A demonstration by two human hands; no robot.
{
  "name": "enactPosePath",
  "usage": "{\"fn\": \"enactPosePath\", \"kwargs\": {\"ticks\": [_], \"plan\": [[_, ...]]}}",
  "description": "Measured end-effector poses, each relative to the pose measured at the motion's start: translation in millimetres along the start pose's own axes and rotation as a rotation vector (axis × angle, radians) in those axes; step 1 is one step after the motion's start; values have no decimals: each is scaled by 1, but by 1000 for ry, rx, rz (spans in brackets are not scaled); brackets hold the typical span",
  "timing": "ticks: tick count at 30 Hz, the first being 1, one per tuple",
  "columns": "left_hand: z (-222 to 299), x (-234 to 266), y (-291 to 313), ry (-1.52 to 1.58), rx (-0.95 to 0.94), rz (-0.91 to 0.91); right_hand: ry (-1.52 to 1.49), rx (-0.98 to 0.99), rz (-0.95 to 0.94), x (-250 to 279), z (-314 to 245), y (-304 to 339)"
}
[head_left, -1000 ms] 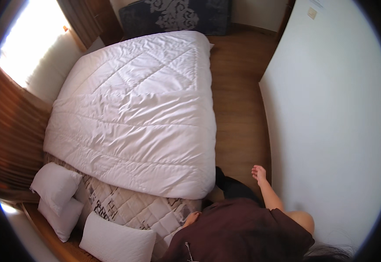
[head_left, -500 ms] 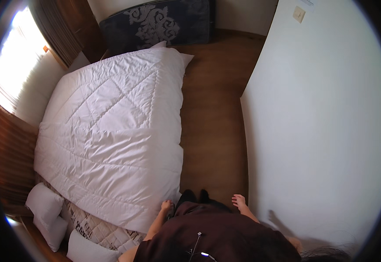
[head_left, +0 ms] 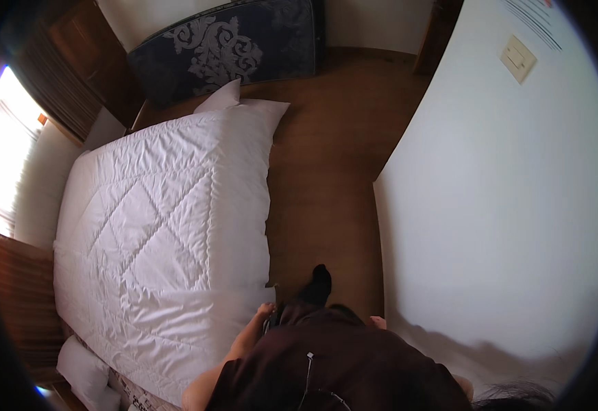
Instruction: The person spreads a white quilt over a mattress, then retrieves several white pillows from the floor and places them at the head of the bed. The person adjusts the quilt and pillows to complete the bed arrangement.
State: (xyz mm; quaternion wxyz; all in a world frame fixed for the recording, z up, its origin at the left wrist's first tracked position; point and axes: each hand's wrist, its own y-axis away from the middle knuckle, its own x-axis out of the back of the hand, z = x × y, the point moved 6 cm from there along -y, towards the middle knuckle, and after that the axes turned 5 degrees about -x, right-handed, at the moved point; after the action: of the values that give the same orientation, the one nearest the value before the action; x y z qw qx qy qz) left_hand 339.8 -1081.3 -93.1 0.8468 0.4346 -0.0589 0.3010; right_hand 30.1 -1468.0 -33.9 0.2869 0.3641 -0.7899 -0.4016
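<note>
My left hand is low at my left side, beside the edge of the bed. Its fingers look curled in, and whatever they may hold is hidden. A white quilted comforter with stitched diamond lines covers most of the bed and hangs over its right side, close to that hand. On the other side, only a small part of my right hand shows past my dark shirt, near the white wall. Its fingers are mostly hidden, and I see nothing held there.
A brown floor strip runs between the bed and a white wall with a light switch. A dark patterned mattress leans at the far end. White pillows lie at the near left; a bright window is at left.
I have moved forward along the bed, so the pillows slide toward the lower edge. One dark-socked foot now steps ahead. My right hand has drawn back mostly behind my body.
</note>
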Motion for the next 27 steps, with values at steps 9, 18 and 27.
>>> {"fn": "enactPosePath", "kwargs": {"ticks": [9, 18, 27], "plan": [[246, 134, -211, 353, 97, 151, -171, -116, 139, 4, -221, -117], [368, 197, -415, 575, 55, 113, 601, 363, 147, 23, -459, -330], [474, 305, -515, 514, 196, 184, 17, 16, 61, -10, -773, -436]]}}
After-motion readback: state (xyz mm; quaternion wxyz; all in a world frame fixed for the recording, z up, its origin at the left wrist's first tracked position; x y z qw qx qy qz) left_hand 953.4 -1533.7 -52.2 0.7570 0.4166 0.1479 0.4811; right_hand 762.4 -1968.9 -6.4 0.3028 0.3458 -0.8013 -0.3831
